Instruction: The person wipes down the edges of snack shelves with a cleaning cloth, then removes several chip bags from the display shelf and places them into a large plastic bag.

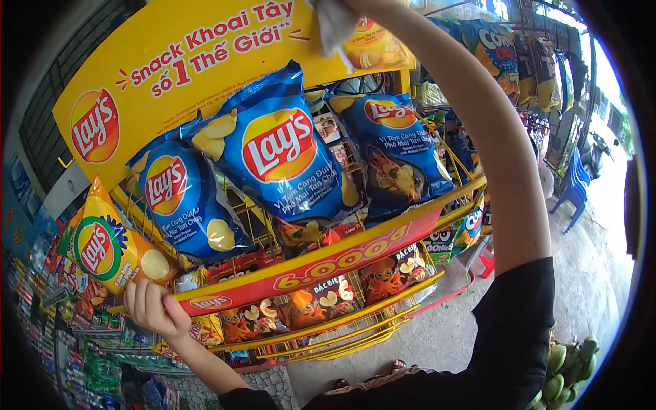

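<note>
Snack rack (342, 244) and cloth (333, 29)
Left hand (156, 309) curls fingers over near price rail (253, 290); right hand (359, 4) cropped, its closure untellable; hard pushing could topple bags (280, 150)

Up high, the person's right hand (355, 4), mostly out of sight, is holding a greyish cloth (333, 29) at the yellow sign (212, 58). Below, the left hand (156, 309) is gripping the yellow rack (307, 257) by its front edge, just beside an orange Lay's bag (113, 239); three blue Lay's bags (283, 147) are leaning in the top tier.
</note>
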The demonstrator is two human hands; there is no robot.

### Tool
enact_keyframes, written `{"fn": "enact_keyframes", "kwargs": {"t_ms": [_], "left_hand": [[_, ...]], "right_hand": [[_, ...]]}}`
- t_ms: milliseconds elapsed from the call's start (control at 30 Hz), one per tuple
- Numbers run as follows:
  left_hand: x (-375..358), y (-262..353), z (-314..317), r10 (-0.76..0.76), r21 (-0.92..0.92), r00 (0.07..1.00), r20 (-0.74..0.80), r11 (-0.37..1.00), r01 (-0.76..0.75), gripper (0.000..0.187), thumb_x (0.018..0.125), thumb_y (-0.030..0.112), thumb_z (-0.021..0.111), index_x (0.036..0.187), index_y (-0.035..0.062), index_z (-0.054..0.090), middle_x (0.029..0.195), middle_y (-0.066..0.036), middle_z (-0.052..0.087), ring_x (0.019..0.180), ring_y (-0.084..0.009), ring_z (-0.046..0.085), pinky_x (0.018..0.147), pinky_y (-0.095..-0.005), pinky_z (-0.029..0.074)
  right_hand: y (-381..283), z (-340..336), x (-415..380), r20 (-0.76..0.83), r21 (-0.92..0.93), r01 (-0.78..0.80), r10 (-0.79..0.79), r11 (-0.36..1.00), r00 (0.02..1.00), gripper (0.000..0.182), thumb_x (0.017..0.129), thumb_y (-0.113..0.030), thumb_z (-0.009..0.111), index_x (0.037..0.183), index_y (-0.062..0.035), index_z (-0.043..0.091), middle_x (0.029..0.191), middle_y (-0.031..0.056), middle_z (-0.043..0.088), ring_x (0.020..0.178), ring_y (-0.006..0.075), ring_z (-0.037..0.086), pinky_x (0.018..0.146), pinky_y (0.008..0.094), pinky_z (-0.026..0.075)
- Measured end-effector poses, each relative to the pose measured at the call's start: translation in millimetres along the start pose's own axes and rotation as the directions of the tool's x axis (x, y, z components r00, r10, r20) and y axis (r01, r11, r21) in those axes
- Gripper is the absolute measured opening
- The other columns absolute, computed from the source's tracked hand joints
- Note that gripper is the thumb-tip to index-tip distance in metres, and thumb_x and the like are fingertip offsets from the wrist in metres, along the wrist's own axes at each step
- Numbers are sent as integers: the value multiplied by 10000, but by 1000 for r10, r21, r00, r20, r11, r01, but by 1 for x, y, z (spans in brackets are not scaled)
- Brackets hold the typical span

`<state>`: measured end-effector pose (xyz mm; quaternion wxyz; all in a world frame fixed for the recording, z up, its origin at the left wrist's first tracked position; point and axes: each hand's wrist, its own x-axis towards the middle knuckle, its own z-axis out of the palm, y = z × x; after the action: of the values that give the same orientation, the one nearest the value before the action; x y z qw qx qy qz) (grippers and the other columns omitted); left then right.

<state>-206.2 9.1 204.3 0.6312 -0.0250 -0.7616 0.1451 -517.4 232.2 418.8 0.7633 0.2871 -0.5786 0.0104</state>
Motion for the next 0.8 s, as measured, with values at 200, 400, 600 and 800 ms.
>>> {"fn": "enact_keyframes", "kwargs": {"t_ms": [200, 400, 600, 800], "left_hand": [[-1, 1, 1, -11, -3, 1000, 2, 1000, 11, 296, 682, 232, 360, 466, 37, 305, 469, -104, 285, 448, -253, 310, 441, -327, 226], [0, 2, 1, -1, 5, 1000, -2, 1000, 1, 302, 688, 224, 353, 470, 25, 289, 472, -108, 264, 450, -256, 302, 442, -331, 220], [-1, 2, 0, -8, 18, 1000, 10, 1000, 8, 309, 699, 228, 350, 479, 18, 292, 482, -116, 275, 462, -263, 308, 444, -340, 224], [0, 2, 1, -14, 5, 1000, 2, 1000, 14, 323, 708, 240, 351, 478, 20, 300, 480, -117, 285, 461, -266, 316, 444, -339, 228]], "right_hand": [[-20, -1, -7, -45, 30, -84, 86, 996, 995, 322, 678, -174, 458, 985, -86, 417, 1000, 124, 419, 953, 260, 392, 752, 370, 321], [-75, 3, -52, -254, 147, 382, -339, 912, 906, 265, 639, -212, 537, 891, -188, 459, 800, 11, 463, 763, 180, 476, 616, 300, 362], [-39, 5, 1, -197, 184, 0, 37, 983, 980, 243, 664, -181, 451, 894, -102, 440, 913, 87, 440, 882, 232, 428, 678, 378, 345], [-37, 7, 7, -151, 126, -110, 129, 986, 980, 245, 681, -153, 443, 912, -74, 428, 938, 107, 430, 915, 244, 416, 703, 360, 355]]}}
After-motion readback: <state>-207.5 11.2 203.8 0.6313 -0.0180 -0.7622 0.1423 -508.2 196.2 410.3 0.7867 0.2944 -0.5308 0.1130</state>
